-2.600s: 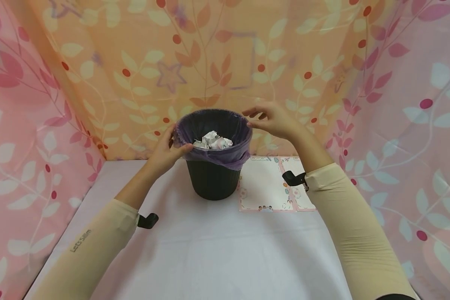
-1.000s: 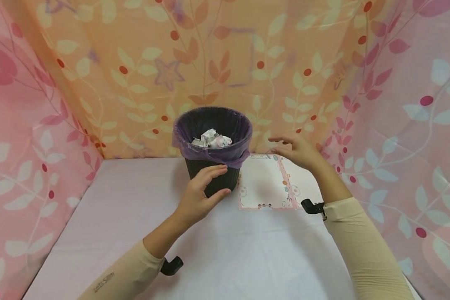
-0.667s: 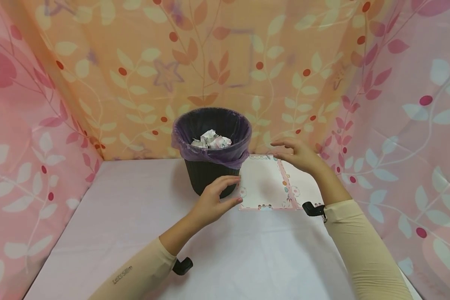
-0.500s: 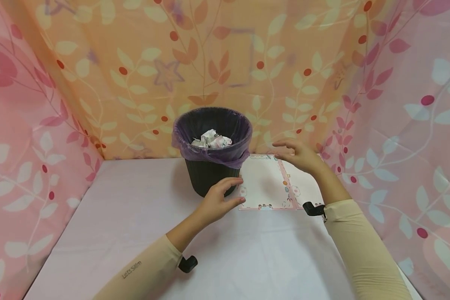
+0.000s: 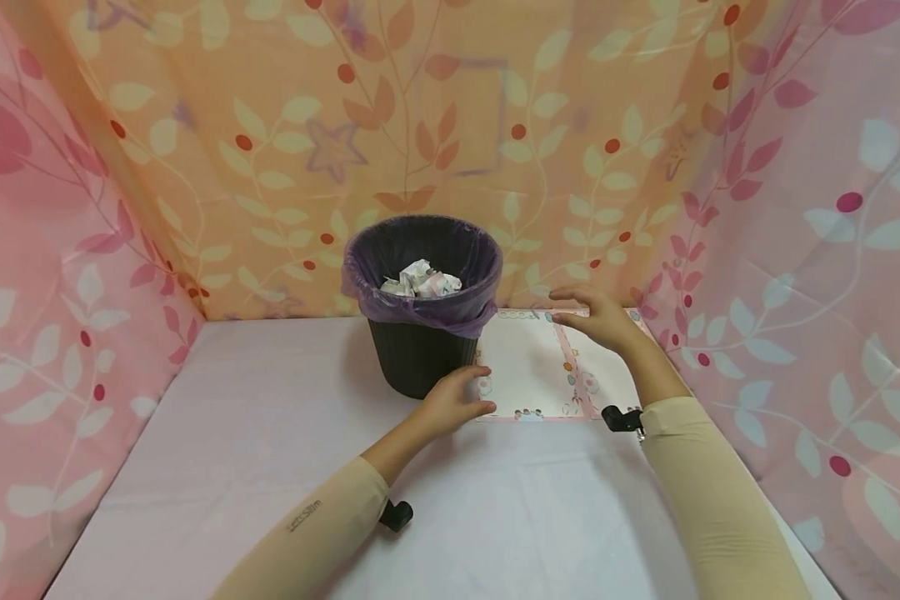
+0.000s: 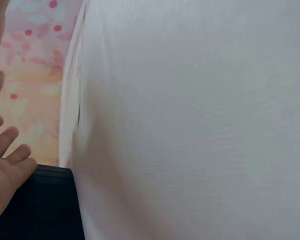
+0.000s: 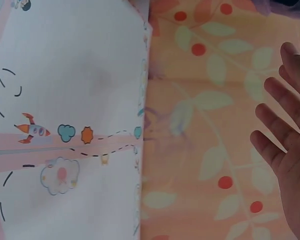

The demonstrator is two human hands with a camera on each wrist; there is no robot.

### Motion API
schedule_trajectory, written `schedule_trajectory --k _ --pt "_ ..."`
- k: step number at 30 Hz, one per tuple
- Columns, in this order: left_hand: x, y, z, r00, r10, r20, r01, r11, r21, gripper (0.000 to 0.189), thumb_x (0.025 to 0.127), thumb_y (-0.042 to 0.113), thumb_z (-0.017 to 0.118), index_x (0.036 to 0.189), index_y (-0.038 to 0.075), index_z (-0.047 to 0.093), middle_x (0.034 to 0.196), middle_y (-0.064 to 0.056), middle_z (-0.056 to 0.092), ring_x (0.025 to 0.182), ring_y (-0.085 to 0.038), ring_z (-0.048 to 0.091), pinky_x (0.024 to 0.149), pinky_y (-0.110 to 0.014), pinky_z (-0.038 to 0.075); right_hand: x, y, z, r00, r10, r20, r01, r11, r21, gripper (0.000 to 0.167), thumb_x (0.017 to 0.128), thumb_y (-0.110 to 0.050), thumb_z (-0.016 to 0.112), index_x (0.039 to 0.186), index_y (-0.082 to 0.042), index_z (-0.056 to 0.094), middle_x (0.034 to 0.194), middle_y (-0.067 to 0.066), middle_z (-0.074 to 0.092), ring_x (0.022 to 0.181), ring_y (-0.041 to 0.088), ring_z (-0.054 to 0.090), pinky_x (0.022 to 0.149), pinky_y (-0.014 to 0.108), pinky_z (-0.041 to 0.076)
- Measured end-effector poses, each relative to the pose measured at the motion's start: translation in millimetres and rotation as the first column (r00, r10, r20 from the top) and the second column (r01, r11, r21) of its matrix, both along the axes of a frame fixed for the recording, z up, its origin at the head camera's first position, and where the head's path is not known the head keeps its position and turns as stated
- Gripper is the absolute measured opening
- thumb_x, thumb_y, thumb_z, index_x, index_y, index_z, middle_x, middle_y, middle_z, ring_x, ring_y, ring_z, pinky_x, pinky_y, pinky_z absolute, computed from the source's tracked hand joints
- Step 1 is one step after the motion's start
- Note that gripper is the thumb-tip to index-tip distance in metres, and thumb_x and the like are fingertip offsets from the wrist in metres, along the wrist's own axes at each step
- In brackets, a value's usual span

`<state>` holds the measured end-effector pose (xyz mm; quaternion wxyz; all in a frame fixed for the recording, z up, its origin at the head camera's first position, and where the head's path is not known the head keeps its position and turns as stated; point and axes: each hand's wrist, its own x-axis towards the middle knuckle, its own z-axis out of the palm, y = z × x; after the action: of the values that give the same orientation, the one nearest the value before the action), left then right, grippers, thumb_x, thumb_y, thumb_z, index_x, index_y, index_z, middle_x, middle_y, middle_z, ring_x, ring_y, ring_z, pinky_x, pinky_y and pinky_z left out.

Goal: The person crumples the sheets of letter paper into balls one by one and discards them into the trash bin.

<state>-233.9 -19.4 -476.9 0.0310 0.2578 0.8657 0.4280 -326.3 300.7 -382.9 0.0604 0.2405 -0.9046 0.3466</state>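
Round black plastic bin (image 5: 418,354): crumpled white paper (image 5: 423,281) inside, just beyond left hand (image 5: 450,402)!
Right hand (image 5: 603,321): spread, left too.
White tabletop (image 5: 532,517): far edge past left hand.

Black bin (image 5: 407,358), upright, far middle. Holds crumpled white paper (image 5: 423,279), purple liner (image 5: 438,315) folded over rim. Two white sheets (image 5: 523,367), printed pink borders, flat side by side, just right of bin.

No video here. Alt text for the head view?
A black bin with a purple liner holds crumpled paper; a person's empty left hand is in front of it, the empty right hand near pink-bordered white paper.
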Motion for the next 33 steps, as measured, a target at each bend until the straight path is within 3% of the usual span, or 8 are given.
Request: schedule_trajectory --k 8,12,14,16,20,25,30,33 --pt "-14.7 9.3 -13.7 0.994 -0.055 0.099 0.062 0.996 -0.059 0.065 0.093 0.024 0.078 0.15 0.008 0.049 0.152 -0.008 0.053 0.14 -0.028 0.049 0.117 -0.045 0.04 -5.2 8 -21.4 0.997 -0.038 0.063 0.038 0.999 0.004 0.048 0.093 -0.036 0.077 0.136 -0.018 0.065 0.151 0.01 0.053 0.144 0.04 0.041 0.115 0.069 0.031" --pt "-18.9 13.7 -20.3 0.991 -0.038 0.129 0.046 0.997 -0.057 0.059 0.095 0.017 0.074 0.149 0.009 0.051 0.134 -0.011 0.063 0.107 -0.024 0.062 0.094 -0.037 0.052 -7.4 12 -33.4 0.996 -0.044 0.083 0.044 0.999 -0.006 0.047 0.093 -0.038 0.077 0.135 -0.02 0.066 0.149 0.007 0.055 0.143 0.039 0.043 0.117 0.067 0.031" --pt "-20.3 15.6 -24.4 0.989 -0.021 0.147 0.03 0.998 -0.058 0.056 0.096 0.013 0.073 0.148 0.01 0.053 0.124 -0.013 0.065 0.089 -0.019 0.058 0.08 -0.032 0.051 -7.9 14 -38.4 0.995 -0.046 0.092 0.047 0.999 -0.004 0.047 0.093 -0.039 0.077 0.135 -0.021 0.067 0.149 0.006 0.055 0.143 0.039 0.043 0.117 0.066 0.031" --pt "-21.4 17.7 -28.6 0.988 -0.003 0.153 0.014 0.997 -0.073 0.056 0.094 0.009 0.073 0.147 0.01 0.055 0.122 -0.011 0.067 0.082 -0.013 0.052 0.074 -0.027 0.048 -7.5 16 -42.0 0.993 -0.054 0.104 0.054 0.999 0.001 0.049 0.092 -0.041 0.076 0.135 -0.021 0.066 0.15 0.007 0.054 0.143 0.04 0.043 0.116 0.067 0.031" --pt "-22.6 22.2 -34.6 0.992 0.033 0.121 -0.019 0.993 -0.113 0.057 0.088 -0.001 0.075 0.142 0.009 0.06 0.128 -0.006 0.068 0.083 -0.01 0.051 0.075 -0.024 0.047 -5.5 19 -47.8 0.99 -0.068 0.124 0.067 0.998 0.019 0.051 0.093 -0.043 0.076 0.137 -0.019 0.065 0.151 0.008 0.053 0.143 0.042 0.041 0.116 0.068 0.03" --pt "-21.6 24.1 -35.3 0.992 0.082 0.095 -0.069 0.988 -0.136 0.06 0.081 -0.005 0.08 0.137 0.009 0.064 0.114 -0.005 0.069 0.081 -0.013 0.052 0.073 -0.026 0.048 -2.3 23 -54.8 0.986 -0.073 0.147 0.071 0.997 0.02 0.052 0.094 -0.039 0.075 0.138 -0.015 0.063 0.149 0.01 0.055 0.144 0.042 0.041 0.118 0.067 0.029" --pt "-15.9 22.6 -32.1 0.992 0.073 0.103 -0.056 0.986 -0.159 0.065 0.077 -0.003 0.085 0.137 0.007 0.064 0.095 -0.007 0.065 0.073 -0.011 0.05 0.064 -0.024 0.046 2.6 27 -63.8 0.982 -0.094 0.161 0.088 0.995 0.045 0.048 0.094 -0.037 0.076 0.137 -0.02 0.064 0.149 0.009 0.055 0.144 0.041 0.041 0.117 0.067 0.03" --pt "-9.2 22.2 -30.4 0.994 0.053 0.094 -0.035 0.982 -0.188 0.068 0.076 0.0 0.087 0.138 0.007 0.062 0.093 -0.008 0.064 0.073 -0.01 0.051 0.066 -0.024 0.046 6.3 30 -69.2 0.98 -0.103 0.173 0.095 0.994 0.054 0.05 0.093 -0.037 0.076 0.138 -0.02 0.063 0.149 0.009 0.055 0.145 0.041 0.04 0.117 0.068 0.029"
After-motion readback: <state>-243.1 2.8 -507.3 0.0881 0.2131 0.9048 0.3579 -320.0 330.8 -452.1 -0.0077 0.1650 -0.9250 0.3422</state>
